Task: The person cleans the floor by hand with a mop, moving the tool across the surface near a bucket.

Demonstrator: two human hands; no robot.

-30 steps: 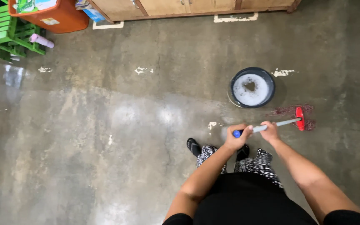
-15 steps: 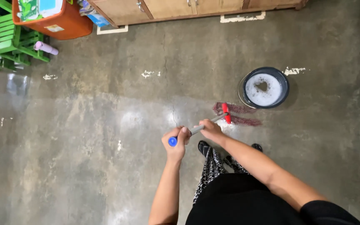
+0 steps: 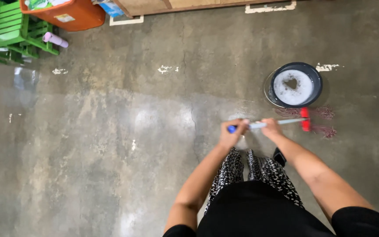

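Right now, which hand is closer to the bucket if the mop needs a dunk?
The right hand. It grips the mop handle lower down, nearer the red mop head beside the bucket. The left hand holds the blue top end, farther away.

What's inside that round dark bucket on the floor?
The bucket holds white foamy water with a dark patch showing in the middle. The foam covers whatever lies beneath it, so the bottom cannot be seen. The red mop head lies on the floor beside it, not inside.
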